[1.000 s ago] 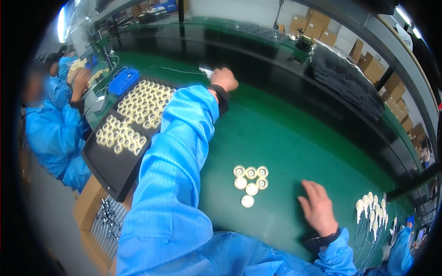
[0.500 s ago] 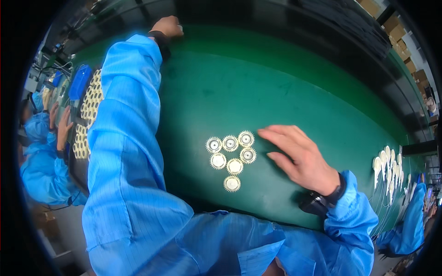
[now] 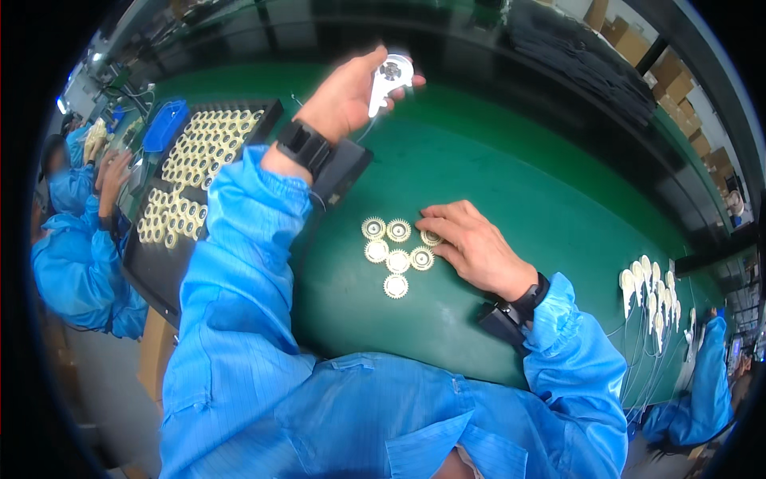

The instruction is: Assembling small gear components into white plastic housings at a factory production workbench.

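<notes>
My left hand is raised over the green table and grips a white plastic housing with a round opening and a thin wire hanging from it. My right hand lies flat on the table, fingertips resting on one of several small cream round toothed parts grouped in a cluster. Both arms wear blue sleeves and dark wrist straps.
A black tray filled with several cream round parts stands at the left, a blue bin behind it. Several white wired housings lie at the right. A person in blue works at the left. Cardboard boxes stand far back.
My left hand has come back from the far side of the table, now holding a white housing. My right hand slid left onto the cluster of round parts.
</notes>
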`<state>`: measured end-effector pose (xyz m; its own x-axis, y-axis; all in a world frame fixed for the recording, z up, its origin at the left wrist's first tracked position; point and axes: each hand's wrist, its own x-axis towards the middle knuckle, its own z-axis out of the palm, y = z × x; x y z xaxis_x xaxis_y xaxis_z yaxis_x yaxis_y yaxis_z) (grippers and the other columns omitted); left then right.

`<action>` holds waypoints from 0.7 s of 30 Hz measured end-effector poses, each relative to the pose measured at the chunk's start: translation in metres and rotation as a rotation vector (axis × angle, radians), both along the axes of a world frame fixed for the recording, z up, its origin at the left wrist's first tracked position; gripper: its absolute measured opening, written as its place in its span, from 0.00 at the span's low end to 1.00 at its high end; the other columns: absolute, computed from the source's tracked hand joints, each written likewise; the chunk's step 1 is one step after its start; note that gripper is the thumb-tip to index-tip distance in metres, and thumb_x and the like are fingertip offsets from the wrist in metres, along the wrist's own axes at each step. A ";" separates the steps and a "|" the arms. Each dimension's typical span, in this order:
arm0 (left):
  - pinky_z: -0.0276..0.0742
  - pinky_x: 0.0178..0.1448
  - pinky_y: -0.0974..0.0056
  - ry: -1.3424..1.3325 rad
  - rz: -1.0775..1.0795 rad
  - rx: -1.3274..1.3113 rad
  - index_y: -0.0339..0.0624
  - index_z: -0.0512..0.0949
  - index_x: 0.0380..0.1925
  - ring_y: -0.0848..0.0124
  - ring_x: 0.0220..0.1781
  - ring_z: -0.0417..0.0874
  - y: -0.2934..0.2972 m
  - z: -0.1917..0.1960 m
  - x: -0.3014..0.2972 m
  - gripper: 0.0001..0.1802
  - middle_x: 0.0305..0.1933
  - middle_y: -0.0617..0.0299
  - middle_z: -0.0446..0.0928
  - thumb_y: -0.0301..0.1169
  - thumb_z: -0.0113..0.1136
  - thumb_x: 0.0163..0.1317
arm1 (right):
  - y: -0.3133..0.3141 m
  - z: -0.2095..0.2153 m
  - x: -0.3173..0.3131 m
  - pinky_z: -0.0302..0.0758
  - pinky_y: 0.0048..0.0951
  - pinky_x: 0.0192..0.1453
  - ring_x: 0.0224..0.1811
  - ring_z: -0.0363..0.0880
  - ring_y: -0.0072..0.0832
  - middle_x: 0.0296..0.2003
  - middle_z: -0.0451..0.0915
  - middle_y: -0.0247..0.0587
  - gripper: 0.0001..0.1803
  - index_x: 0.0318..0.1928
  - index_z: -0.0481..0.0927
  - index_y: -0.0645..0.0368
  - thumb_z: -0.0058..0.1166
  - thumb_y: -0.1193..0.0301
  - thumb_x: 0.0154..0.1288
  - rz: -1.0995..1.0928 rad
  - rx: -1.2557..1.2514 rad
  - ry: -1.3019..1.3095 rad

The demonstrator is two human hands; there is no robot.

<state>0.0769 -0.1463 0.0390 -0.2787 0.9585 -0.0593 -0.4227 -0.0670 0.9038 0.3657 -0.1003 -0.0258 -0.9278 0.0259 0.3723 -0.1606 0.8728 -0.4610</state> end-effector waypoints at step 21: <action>0.72 0.63 0.60 -0.409 -0.404 0.264 0.33 0.67 0.61 0.68 0.59 0.75 -0.033 0.013 0.195 0.24 0.58 0.55 0.73 0.34 0.54 0.68 | 0.017 0.088 0.086 0.79 0.27 0.52 0.49 0.79 0.28 0.48 0.77 0.45 0.24 0.57 0.73 0.69 0.61 0.81 0.59 -0.186 -0.762 0.496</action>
